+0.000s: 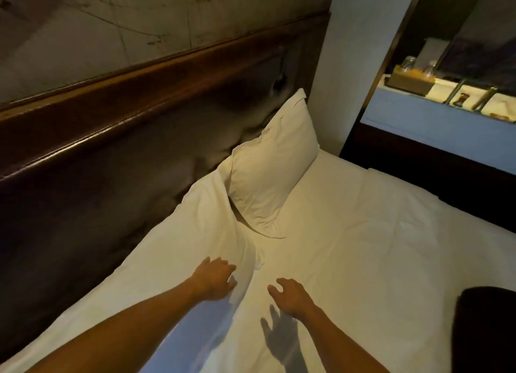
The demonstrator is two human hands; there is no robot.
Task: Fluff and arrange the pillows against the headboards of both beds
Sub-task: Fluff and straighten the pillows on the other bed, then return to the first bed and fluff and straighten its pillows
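Note:
A white pillow point(269, 166) leans upright against the dark brown padded headboard point(117, 160) at the far corner of the bed. A second, larger white pillow point(178, 250) lies flatter along the headboard, nearer to me. My left hand point(216, 279) rests on the near pillow's right edge with fingers curled on the fabric. My right hand point(289, 294) hovers just above the white sheet point(377, 247), fingers spread, and casts a shadow below it. It holds nothing.
A white wall column point(343, 65) stands at the bed's far corner. Beyond it is a lit counter point(435, 113) with glasses and small trays. A dark cloth point(487, 325) lies on the bed at the lower right.

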